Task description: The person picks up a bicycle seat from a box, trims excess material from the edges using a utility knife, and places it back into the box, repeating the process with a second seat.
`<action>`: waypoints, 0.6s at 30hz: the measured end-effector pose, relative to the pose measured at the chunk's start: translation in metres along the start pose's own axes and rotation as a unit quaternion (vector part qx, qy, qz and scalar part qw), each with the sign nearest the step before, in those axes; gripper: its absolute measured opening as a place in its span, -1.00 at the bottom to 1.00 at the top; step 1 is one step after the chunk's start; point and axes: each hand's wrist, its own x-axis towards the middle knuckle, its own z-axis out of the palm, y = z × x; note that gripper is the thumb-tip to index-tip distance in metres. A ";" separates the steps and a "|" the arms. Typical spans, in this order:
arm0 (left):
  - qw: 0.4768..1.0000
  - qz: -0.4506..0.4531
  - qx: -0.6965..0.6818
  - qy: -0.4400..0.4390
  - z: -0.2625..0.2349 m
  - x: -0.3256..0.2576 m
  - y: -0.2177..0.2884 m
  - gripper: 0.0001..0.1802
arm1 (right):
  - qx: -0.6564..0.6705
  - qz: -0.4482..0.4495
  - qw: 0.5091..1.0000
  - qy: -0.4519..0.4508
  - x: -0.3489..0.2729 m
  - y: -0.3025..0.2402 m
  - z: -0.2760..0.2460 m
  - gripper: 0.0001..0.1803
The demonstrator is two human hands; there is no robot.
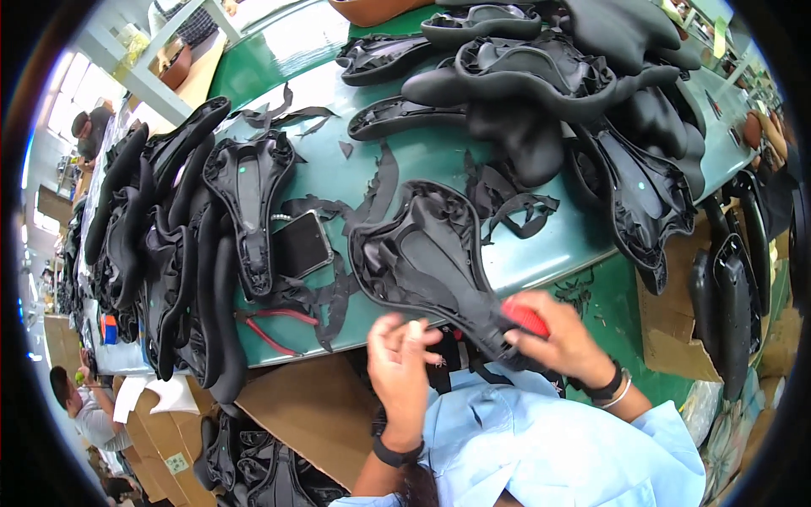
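An upturned black bicycle saddle (pixel 427 253) lies at the table's front edge, its hollow underside up and its narrow nose pointing toward me at lower right. My right hand (pixel 553 338) is closed round a red-handled tool (pixel 525 317) at the nose; the tool's working end is hidden. Just off the saddle's near left edge is my left hand (pixel 401 359), fingers loosely bent and apart, with nothing visible in them. Black cut-off strips (pixel 384 182) lie beside and behind the saddle. Red-handled pliers (pixel 279 325) rest on the table to the left.
Many upturned saddles crowd the left side (pixel 160 245), and a heap of them (pixel 541 76) covers the back right. A dark phone (pixel 304 245) lies left of the worked saddle. Cardboard boxes (pixel 308 410) stand below the table. Other people (pixel 89 135) are at far left.
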 end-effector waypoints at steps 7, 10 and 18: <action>0.987 0.009 0.053 -0.152 -0.025 0.048 0.039 -0.50 | 0.126 -0.032 0.991 0.009 -0.015 0.004 0.012 -0.55; 0.939 0.107 0.197 -0.259 -0.025 0.054 0.095 -0.52 | 0.205 0.069 0.950 0.224 -0.015 0.009 -0.007 -0.48; 0.649 0.474 0.504 -0.316 0.028 0.100 0.069 -0.78 | 0.047 0.044 0.988 0.143 0.023 0.017 -0.002 -0.48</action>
